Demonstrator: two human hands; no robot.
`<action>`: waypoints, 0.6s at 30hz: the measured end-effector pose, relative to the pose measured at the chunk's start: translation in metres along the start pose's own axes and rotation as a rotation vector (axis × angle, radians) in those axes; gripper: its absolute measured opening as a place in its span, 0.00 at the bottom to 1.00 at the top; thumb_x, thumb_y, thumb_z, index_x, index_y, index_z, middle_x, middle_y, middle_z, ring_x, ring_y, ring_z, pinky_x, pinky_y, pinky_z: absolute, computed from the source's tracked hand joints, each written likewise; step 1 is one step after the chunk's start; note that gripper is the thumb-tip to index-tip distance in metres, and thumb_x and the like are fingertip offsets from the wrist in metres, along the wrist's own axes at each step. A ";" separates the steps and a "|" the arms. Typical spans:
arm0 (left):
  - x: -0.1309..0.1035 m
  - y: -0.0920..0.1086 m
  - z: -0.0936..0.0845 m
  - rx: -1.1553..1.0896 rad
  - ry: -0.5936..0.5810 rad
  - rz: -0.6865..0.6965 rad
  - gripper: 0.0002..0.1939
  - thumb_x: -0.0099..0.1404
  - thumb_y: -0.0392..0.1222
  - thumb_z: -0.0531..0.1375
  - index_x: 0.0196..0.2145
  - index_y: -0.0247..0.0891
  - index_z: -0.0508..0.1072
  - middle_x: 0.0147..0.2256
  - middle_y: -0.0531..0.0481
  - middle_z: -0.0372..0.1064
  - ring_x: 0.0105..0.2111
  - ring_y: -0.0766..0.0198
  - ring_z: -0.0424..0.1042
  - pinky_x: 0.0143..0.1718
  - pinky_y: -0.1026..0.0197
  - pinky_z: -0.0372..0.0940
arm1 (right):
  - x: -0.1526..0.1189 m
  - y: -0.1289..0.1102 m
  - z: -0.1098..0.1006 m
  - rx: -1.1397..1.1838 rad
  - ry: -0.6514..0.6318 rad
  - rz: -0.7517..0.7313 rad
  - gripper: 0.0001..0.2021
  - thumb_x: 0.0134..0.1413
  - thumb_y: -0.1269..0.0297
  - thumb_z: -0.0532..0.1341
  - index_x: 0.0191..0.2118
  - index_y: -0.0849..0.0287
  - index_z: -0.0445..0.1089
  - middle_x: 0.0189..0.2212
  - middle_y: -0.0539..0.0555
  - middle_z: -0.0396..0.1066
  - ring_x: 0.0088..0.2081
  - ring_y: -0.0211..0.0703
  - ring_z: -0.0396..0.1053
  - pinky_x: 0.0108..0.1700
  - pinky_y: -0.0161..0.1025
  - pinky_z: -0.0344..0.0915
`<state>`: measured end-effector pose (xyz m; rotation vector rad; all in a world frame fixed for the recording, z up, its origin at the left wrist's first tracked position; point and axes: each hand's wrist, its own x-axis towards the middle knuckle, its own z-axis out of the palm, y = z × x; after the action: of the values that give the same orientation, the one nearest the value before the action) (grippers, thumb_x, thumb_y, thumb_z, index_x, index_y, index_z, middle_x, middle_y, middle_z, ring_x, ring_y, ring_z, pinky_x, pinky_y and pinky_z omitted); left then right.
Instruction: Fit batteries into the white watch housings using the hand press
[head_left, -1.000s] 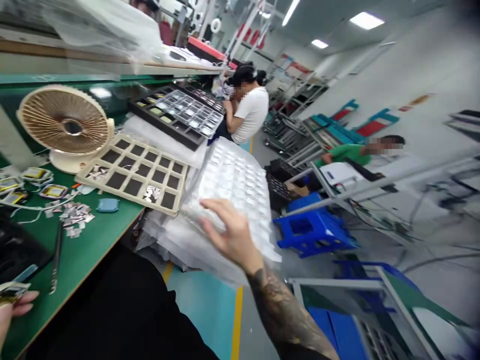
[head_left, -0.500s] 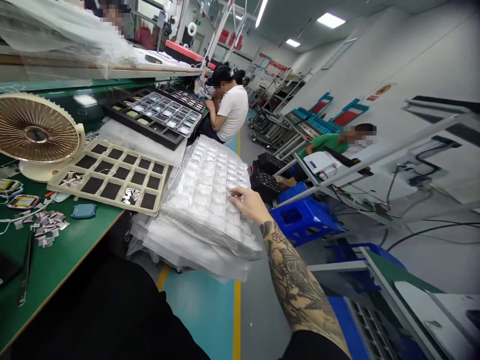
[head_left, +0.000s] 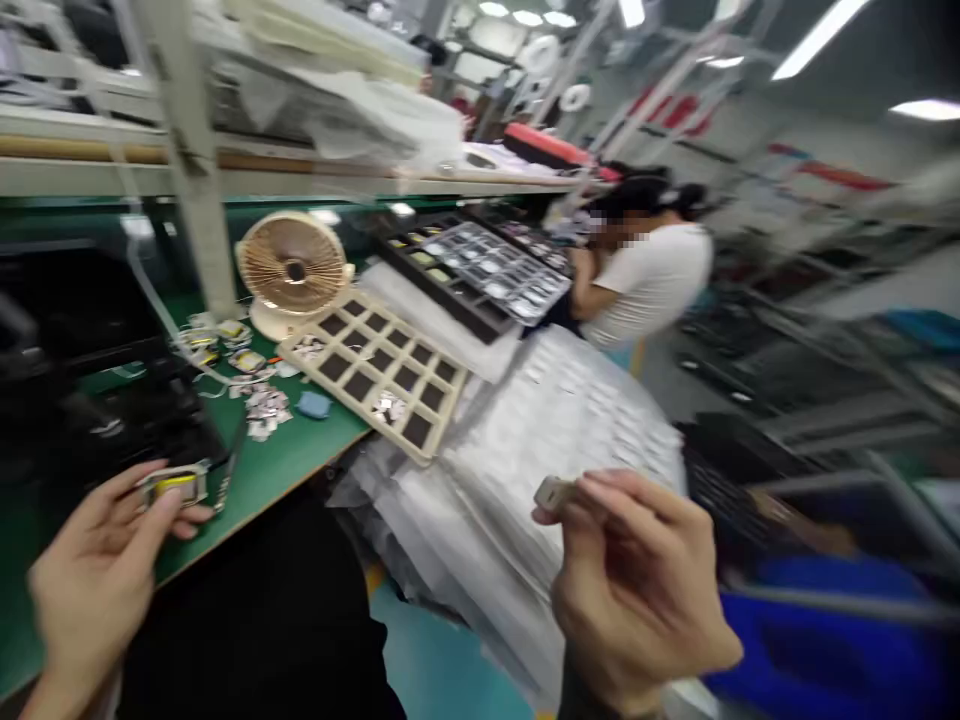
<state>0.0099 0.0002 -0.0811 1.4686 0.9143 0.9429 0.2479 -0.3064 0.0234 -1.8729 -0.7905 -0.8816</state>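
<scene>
Over the front of the green bench, my left hand [head_left: 105, 580] is closed on a small rounded electronic housing [head_left: 177, 484] with a yellow patch inside. Thumb and fingers of my right hand [head_left: 637, 580] pinch a small pale rectangular piece [head_left: 553, 491], whose kind is blurred. It is held above the near part of a stack of white plastic blister trays [head_left: 555, 410]. Dark tweezers [head_left: 232, 460] lie on the bench just right of my left hand, by a pile of small metallic pieces [head_left: 266, 408].
A beige compartment tray [head_left: 360, 385] overhangs the bench corner beside a blue block [head_left: 313, 404]. Behind it stand a small fan [head_left: 295, 265] and a black tray of parts [head_left: 465, 270]. A co-worker in a white shirt [head_left: 652, 280] sits farther back. Blue plastic [head_left: 832, 640] is at the right.
My view has swung left. My right hand has come away from the blister trays toward me, now pinching a small pale piece. My left hand has come into view with the housing.
</scene>
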 end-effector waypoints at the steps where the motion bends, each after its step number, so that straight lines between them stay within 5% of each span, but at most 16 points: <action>1: 0.000 0.003 0.003 -0.028 -0.002 -0.050 0.31 0.68 0.50 0.75 0.63 0.35 0.77 0.35 0.48 0.85 0.30 0.59 0.85 0.37 0.62 0.80 | -0.010 -0.019 0.023 0.138 -0.075 0.016 0.20 0.63 0.76 0.69 0.55 0.46 0.82 0.54 0.58 0.75 0.41 0.48 0.80 0.34 0.48 0.83; 4: 0.004 0.007 0.012 -0.150 -0.019 -0.103 0.32 0.69 0.50 0.74 0.63 0.28 0.77 0.29 0.47 0.83 0.31 0.57 0.86 0.38 0.61 0.80 | -0.039 -0.059 0.097 0.533 -0.377 0.025 0.22 0.63 0.81 0.67 0.57 0.50 0.81 0.56 0.60 0.75 0.46 0.50 0.82 0.39 0.48 0.86; 7: 0.009 0.008 0.013 -0.307 -0.045 -0.104 0.29 0.72 0.50 0.72 0.62 0.29 0.77 0.41 0.39 0.86 0.33 0.56 0.86 0.33 0.60 0.79 | -0.059 -0.084 0.168 0.750 -0.562 -0.038 0.19 0.64 0.79 0.67 0.56 0.52 0.79 0.54 0.60 0.78 0.53 0.55 0.80 0.51 0.54 0.84; 10: 0.010 0.008 0.012 -0.415 -0.073 -0.075 0.25 0.76 0.50 0.67 0.63 0.33 0.79 0.47 0.38 0.85 0.34 0.58 0.84 0.33 0.60 0.80 | -0.067 -0.100 0.218 0.842 -0.662 -0.099 0.16 0.66 0.76 0.68 0.55 0.52 0.78 0.53 0.59 0.80 0.55 0.55 0.79 0.58 0.60 0.80; 13: 0.008 0.007 0.013 -0.439 -0.063 -0.081 0.21 0.77 0.48 0.67 0.62 0.36 0.81 0.46 0.40 0.86 0.33 0.61 0.82 0.35 0.60 0.81 | -0.068 -0.107 0.240 0.857 -0.750 -0.136 0.16 0.66 0.74 0.68 0.56 0.51 0.77 0.54 0.58 0.81 0.56 0.56 0.78 0.61 0.63 0.77; 18: 0.008 0.007 0.016 -0.445 -0.014 -0.083 0.16 0.77 0.46 0.67 0.59 0.40 0.82 0.47 0.42 0.85 0.34 0.63 0.81 0.36 0.62 0.80 | -0.073 -0.103 0.244 0.859 -0.845 -0.190 0.21 0.65 0.76 0.68 0.59 0.49 0.77 0.58 0.57 0.80 0.58 0.56 0.79 0.60 0.59 0.80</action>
<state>0.0279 0.0011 -0.0750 1.0495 0.6924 0.9976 0.1879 -0.0575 -0.0754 -1.3295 -1.5630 0.2342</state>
